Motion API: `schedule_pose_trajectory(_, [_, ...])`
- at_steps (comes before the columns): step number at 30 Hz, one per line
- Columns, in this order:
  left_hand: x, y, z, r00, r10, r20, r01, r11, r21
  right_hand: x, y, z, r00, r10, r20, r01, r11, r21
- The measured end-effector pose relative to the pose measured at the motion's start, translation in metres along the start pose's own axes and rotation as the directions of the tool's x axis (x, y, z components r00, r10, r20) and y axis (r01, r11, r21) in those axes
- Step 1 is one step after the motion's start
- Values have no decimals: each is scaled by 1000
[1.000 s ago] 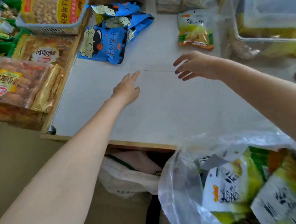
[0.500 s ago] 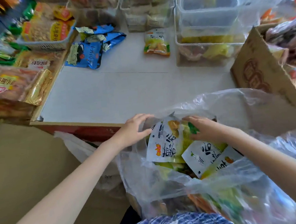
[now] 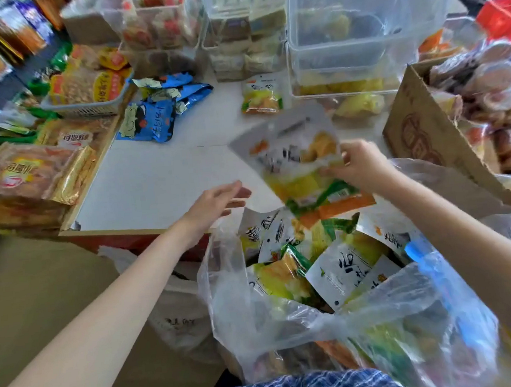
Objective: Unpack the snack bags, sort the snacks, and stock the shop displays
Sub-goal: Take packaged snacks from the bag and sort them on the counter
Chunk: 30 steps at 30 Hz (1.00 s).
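Snack packet now lifted from plastic bag, right hand gripping it; left hand spread, empty

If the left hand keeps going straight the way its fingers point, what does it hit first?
Probably the snack packet that the right hand holds up; the left hand points right towards its lower edge. Depth is unclear, so it might pass beneath.

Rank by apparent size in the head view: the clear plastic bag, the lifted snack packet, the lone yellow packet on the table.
1. clear plastic bag, nearest the camera.
2. lifted snack packet, held by the right hand.
3. lone yellow packet; farther away, possibly the same kind.
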<state>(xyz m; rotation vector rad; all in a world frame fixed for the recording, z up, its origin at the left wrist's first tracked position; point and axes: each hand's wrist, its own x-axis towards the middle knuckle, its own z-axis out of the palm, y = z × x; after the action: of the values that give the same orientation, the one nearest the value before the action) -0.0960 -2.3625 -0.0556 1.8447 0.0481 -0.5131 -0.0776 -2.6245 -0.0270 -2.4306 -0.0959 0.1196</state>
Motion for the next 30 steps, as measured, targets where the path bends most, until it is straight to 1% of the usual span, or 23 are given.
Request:
schedule_pose_trajectory(1, [1, 8, -1, 999, -11, 48, 17, 991, -130, 5, -7, -6, 999, -2, -49, 4, 999, 33])
schedule_pose_trajectory(2, [3, 16, -2, 997, -14, 75, 29, 977, -213, 9, -14, -10, 996, -30, -79, 33, 999, 42])
schedule_pose_trajectory(3, [6, 23, -3, 996, -14, 87, 35, 969, -246, 13, -20, -9, 991, -67, -114, 71, 997, 33])
schedule_pose_trajectory(5, [12, 37, -2, 993, -12, 116, 44, 960, -275, 19, -31, 0, 963, -160, -216, 153, 987, -46])
schedule_pose_trajectory(7, [21, 50, 2, 985, 34, 170, 22, 948, -319, 23, -42, 19, 927, -262, -268, 234, 964, -130])
schedule_pose_trajectory(8, [26, 55, 4, 983, 57, 177, 10, 936, -352, 26, -46, 29, 914, -330, -235, 300, 941, -155])
schedule_pose_trajectory(9, [33, 57, 5, 987, 57, 149, 5, 923, -384, 29, -48, 39, 907, -393, -153, 370, 915, -158])
schedule_pose_trajectory(10, [39, 60, 6, 996, 26, 85, 12, 909, -417, 33, -49, 47, 901, -432, -40, 423, 895, -139])
schedule_pose_trajectory(11, [47, 59, 4, 999, -35, -10, 28, 905, -424, 38, -46, 51, 904, -418, 90, 425, 901, -86])
schedule_pose_trajectory(12, [55, 56, 1, 990, -103, -99, 53, 909, -413, 44, -43, 52, 908, -365, 204, 373, 928, 2])
schedule_pose_trajectory(13, [65, 51, -6, 976, -145, -165, 71, 920, -386, 51, -40, 51, 915, -305, 266, 284, 952, 114])
schedule_pose_trajectory(14, [73, 48, -14, 967, -168, -191, 88, 925, -369, 58, -37, 49, 934, -256, 251, 201, 954, 223])
schedule_pose_trajectory(16, [91, 45, -34, 967, -176, -183, 91, 914, -395, 78, -25, 47, 988, -84, 127, 34, 935, 352])
schedule_pose_trajectory(17, [100, 44, -45, 970, -178, -167, 89, 895, -436, 88, -19, 47, 989, 18, 146, -76, 912, 403])
schedule_pose_trajectory(18, [109, 46, -55, 971, -187, -146, 95, 870, -484, 97, -14, 49, 966, 88, 242, -196, 861, 468])
schedule_pose_trajectory(19, [120, 47, -65, 972, -198, -127, 107, 852, -513, 106, -10, 53, 926, 103, 362, -299, 787, 540])
schedule_pose_trajectory(20, [131, 48, -72, 972, -211, -105, 125, 839, -530, 113, -9, 59, 889, 89, 449, -379, 693, 613])
schedule_pose_trajectory(21, [143, 48, -79, 970, -222, -95, 138, 832, -538, 123, -8, 67, 877, 82, 474, -424, 596, 682])
schedule_pose_trajectory(22, [155, 48, -83, 969, -233, -87, 147, 818, -556, 134, -9, 75, 881, 95, 463, -446, 490, 749])
schedule_pose_trajectory(24, [180, 45, -92, 965, -244, -98, 142, 799, -585, 163, -9, 97, 892, 190, 410, -450, 295, 843])
schedule_pose_trajectory(26, [201, 36, -101, 957, -258, -130, 128, 781, -611, 198, -6, 117, 855, 341, 391, -451, 118, 885])
schedule_pose_trajectory(28, [216, 19, -111, 939, -303, -161, 151, 786, -599, 239, -1, 135, 795, 492, 354, -402, -10, 916])
schedule_pose_trajectory(30, [224, -1, -119, 925, -335, -182, 196, 827, -527, 283, 0, 144, 777, 568, 272, -311, -29, 950])
